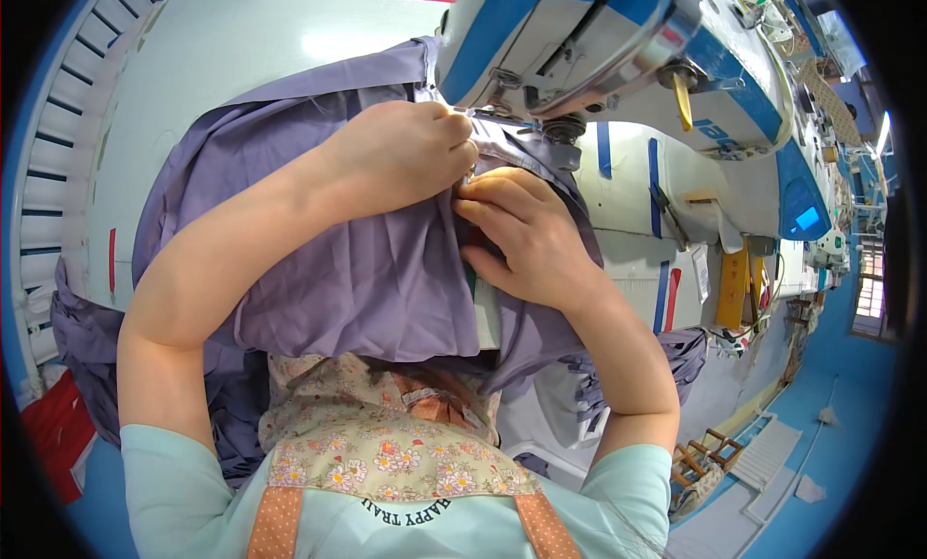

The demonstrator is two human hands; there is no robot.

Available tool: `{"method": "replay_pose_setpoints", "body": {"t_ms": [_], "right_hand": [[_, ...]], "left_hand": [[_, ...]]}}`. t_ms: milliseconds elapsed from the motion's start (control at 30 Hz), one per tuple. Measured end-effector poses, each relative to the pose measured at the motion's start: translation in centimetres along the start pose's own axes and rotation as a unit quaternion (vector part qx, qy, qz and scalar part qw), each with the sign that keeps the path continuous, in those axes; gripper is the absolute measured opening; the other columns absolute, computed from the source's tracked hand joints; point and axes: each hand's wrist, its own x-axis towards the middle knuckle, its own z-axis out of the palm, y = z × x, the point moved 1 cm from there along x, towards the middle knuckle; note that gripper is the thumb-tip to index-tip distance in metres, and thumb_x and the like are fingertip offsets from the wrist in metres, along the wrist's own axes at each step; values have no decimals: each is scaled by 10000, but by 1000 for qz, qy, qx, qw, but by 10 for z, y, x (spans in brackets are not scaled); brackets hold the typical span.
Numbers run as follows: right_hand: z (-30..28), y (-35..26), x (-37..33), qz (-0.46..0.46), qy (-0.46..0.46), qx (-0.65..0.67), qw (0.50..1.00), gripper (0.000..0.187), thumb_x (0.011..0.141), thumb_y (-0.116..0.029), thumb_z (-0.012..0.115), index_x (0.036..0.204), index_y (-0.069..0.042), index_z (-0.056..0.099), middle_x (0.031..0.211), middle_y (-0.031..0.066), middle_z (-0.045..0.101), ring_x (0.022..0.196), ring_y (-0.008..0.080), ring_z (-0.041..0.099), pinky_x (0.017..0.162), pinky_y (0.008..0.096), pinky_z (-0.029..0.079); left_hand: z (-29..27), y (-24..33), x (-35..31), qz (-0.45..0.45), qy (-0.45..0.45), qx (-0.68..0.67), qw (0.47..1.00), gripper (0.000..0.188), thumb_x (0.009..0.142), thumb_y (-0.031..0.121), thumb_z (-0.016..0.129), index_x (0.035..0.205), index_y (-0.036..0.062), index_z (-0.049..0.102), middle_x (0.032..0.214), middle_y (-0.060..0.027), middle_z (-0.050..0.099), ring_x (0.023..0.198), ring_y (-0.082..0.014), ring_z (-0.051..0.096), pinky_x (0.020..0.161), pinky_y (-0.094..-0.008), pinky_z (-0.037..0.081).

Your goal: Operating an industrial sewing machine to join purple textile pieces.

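A large piece of purple fabric [338, 279] lies over the sewing table and hangs off its near edge. Close in front of the sewing machine [618, 57], my left hand [410, 158] is closed, its fingers pinching the fabric near the needle area. Just to its right, my right hand [526, 226] has its fingertips pressed together on a fold of the same cloth. The two hands almost touch. Whatever lies between the fingertips is mostly hidden, and the needle itself cannot be made out.
The white tabletop [618, 187] carries blue and red tape strips. Scissors or a similar tool [673, 221] lie to the right of the machine. A slatted white rack [48, 182] borders the left side. More purple cloth [87, 337] hangs low at left, above a red cloth [58, 433].
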Motion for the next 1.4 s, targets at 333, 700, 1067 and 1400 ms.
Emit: {"method": "replay_pose_setpoints", "body": {"t_ms": [333, 700, 1067, 1400], "right_hand": [[4, -2, -1, -8, 0, -13, 1000, 366, 669, -146, 771, 994, -15, 669, 1068, 98, 616, 1087, 296, 607, 924, 413, 508], [3, -8, 5, 12, -4, -20, 1000, 309, 709, -168, 775, 952, -38, 633, 1040, 86, 591, 1046, 289, 600, 921, 421, 502], [2, -10, 7, 22, -54, -23, 998, 305, 687, -127, 784, 959, -42, 675, 1046, 91, 626, 1088, 304, 636, 942, 429, 519], [2, -10, 9, 6, -25, -25, 999, 240, 704, -128, 765, 876, -53, 616, 978, 73, 567, 1021, 279, 604, 877, 421, 516]], "left_hand": [[1, 6, 2, -66, -7, -21, 998, 127, 796, 105, 633, 912, 52, 641, 882, -63, 606, 842, -255, 645, 701, -368, 564], [17, -4, -18, -184, 155, -207, 948, 166, 787, 20, 710, 912, 70, 614, 857, -90, 636, 814, -296, 636, 707, -397, 527], [15, -13, -8, -169, 129, -171, 962, 150, 801, 70, 708, 903, 47, 600, 799, -107, 647, 766, -313, 650, 678, -418, 531], [20, -27, -1, -192, 108, -161, 962, 181, 814, 59, 691, 965, 10, 603, 833, -158, 643, 787, -354, 652, 684, -427, 529]]}}
